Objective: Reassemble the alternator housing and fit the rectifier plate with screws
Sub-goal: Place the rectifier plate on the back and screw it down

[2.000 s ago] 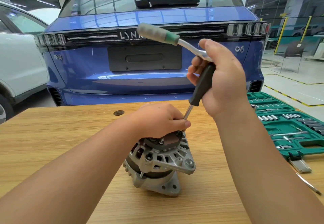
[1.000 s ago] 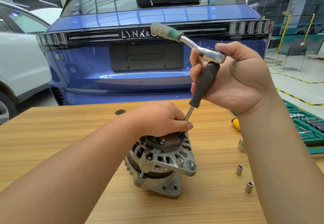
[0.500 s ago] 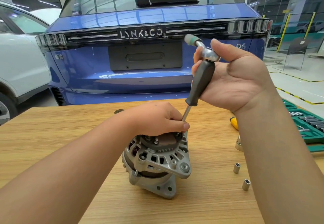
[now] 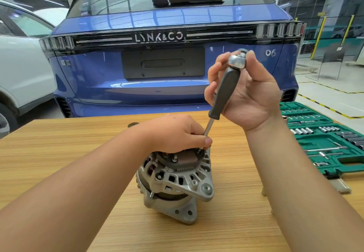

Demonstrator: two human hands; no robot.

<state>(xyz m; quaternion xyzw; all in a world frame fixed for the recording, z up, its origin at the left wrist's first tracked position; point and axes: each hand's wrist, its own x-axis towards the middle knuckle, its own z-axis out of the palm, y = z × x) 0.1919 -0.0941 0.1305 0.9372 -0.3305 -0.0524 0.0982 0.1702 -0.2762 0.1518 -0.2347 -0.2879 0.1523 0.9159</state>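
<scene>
Putting a screw into the rectifier plate (image 4: 178,158)

Right hand (image 4: 250,96) holds the driver (image 4: 224,94); below that grip, left hand (image 4: 177,133) pinches its tip. Next: turn gently.

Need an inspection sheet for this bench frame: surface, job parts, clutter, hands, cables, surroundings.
Surface: wooden table, grommet hole near its far edge.
Job's things: alternator upright mid-table, rectifier plate on top; driver tilted, tip at the plate's edge.
Clutter: green socket set case open at right.
Grippers: left hand pinches the driver shaft at the plate; right hand grips the ratchet head atop the driver.
Cables: nothing seen.
Surroundings: blue car behind, white car left.
</scene>
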